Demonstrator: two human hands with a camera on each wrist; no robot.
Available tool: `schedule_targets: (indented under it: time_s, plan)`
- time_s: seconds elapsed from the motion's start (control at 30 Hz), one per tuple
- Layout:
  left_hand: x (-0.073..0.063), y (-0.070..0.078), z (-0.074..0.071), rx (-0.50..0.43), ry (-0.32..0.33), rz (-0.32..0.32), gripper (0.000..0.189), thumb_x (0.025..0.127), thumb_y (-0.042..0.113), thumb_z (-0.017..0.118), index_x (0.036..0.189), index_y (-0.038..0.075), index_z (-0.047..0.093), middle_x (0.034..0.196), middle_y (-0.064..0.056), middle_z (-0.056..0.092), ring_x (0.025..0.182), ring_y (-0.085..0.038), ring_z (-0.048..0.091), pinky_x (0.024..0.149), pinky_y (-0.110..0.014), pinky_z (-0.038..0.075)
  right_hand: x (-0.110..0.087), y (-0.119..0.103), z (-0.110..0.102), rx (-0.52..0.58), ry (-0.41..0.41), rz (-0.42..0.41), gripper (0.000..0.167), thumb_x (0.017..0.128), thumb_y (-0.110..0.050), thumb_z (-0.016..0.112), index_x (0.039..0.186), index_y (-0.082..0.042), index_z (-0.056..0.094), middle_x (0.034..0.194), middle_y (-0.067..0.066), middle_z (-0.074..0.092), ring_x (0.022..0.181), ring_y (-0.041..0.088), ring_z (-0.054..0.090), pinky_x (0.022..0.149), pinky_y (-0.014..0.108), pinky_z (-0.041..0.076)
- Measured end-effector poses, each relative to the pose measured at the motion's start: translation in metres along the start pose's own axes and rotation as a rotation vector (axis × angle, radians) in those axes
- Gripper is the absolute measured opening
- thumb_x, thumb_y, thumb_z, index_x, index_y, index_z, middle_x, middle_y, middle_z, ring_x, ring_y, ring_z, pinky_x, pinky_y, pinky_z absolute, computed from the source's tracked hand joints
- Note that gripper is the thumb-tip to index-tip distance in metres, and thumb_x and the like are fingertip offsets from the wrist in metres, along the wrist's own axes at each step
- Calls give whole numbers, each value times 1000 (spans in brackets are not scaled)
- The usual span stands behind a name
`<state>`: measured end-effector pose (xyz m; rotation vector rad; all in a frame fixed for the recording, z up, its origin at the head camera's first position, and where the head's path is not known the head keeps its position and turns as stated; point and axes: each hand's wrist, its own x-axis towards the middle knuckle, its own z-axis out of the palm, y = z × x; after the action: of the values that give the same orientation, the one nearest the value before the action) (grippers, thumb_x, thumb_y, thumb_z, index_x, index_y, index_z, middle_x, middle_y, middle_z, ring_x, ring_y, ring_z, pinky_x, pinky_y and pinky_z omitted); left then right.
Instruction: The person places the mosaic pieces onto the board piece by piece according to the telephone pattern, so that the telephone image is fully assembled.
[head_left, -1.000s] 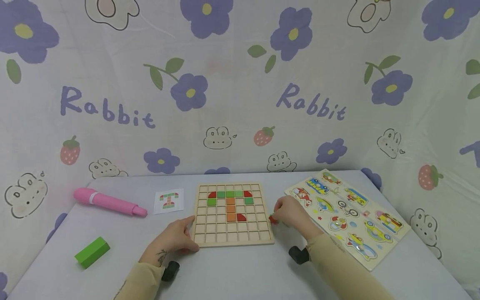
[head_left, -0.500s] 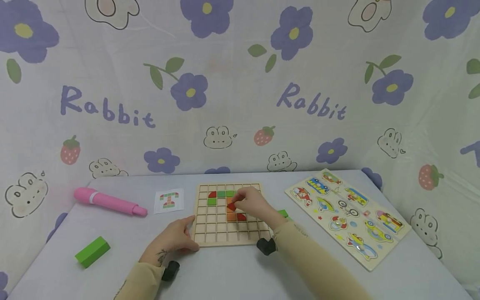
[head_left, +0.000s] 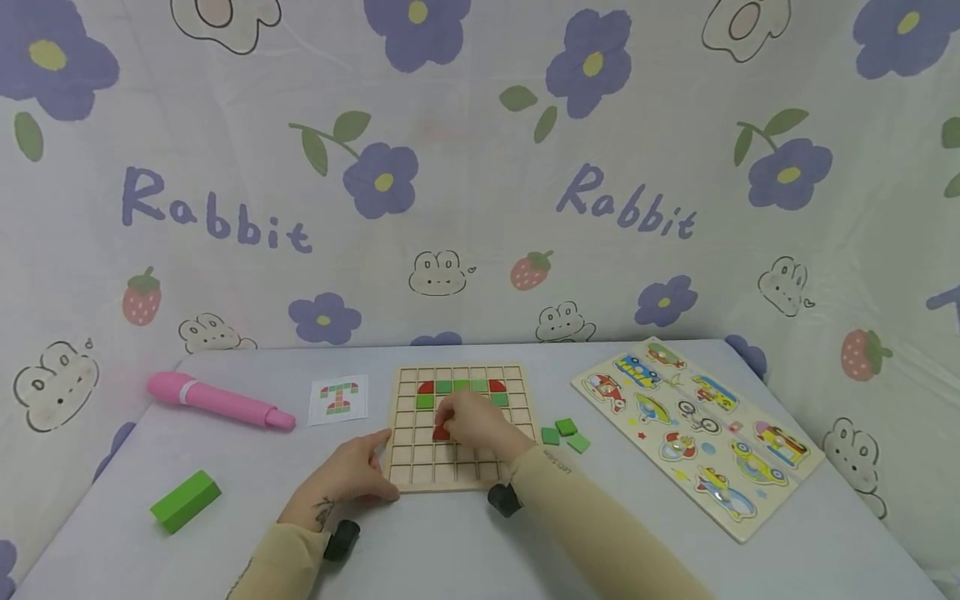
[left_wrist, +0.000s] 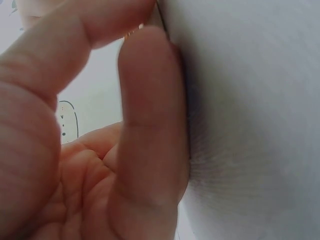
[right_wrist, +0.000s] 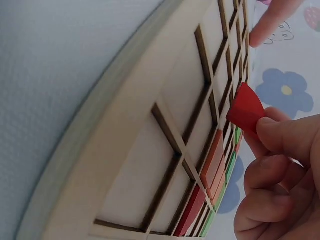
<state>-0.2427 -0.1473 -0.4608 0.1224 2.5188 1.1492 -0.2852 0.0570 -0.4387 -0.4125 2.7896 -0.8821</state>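
A wooden grid board (head_left: 444,473) lies flat in the middle of the table. Coloured tiles in it form a T-like figure: red corner pieces, green squares (head_left: 424,402) and, in the right wrist view, orange squares (right_wrist: 214,157). My right hand (head_left: 480,423) pinches a red quarter-round tile (right_wrist: 245,107) between thumb and finger, low over the grid's middle, left of the orange column. Part of the figure is hidden beneath that hand. My left hand (head_left: 347,473) rests at the board's left side, fingers against the edge and thumb at the near-left corner.
Several loose green tiles (head_left: 551,436) lie just right of the board. Farther right is a vehicle puzzle board (head_left: 705,450). On the left are a pattern card (head_left: 339,400) showing a T figure, a pink microphone-shaped toy (head_left: 217,402) and a green block (head_left: 185,502).
My right hand has picked up the red tile right of the board and carried it leftward over the grid. The loose green tiles have come into sight. My left hand stays put.
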Motion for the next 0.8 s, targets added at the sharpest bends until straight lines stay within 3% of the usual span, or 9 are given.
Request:
schedule_targets:
  time_s: [0.3, 0.53, 0.63, 0.8]
  plan:
    - [-3, 2, 0, 10, 6, -2, 94, 62, 6, 82, 143, 6, 34, 66, -4, 52, 52, -14, 48, 49, -25, 40, -1, 1, 3, -59, 8, 8, 19, 86, -2, 56, 83, -16, 68, 89, -4, 62, 80, 14, 52, 71, 27, 44]
    - [-2, 2, 0, 5, 3, -6, 94, 63, 7, 82, 143, 8, 34, 67, -4, 52, 52, -14, 49, 50, -25, 42, -1, 4, 3, -25, 0, 45, 17, 85, -7, 59, 94, -18, 69, 102, -1, 61, 88, 15, 51, 78, 32, 45]
    - [-1, 1, 0, 3, 2, -6, 94, 62, 8, 82, 143, 8, 34, 67, -4, 52, 52, -14, 49, 49, -25, 42, -4, 9, 0, 123, 32, 41, 20, 84, -10, 62, 103, -14, 67, 105, 5, 59, 88, 17, 51, 75, 33, 45]
    - [0, 0, 1, 3, 0, -2, 95, 62, 7, 82, 143, 8, 33, 66, -3, 51, 52, -13, 49, 49, -24, 42, -16, 18, -16, 520, 128, 49, 38, 80, -8, 67, 116, -6, 56, 93, 9, 58, 77, 18, 53, 64, 30, 45]
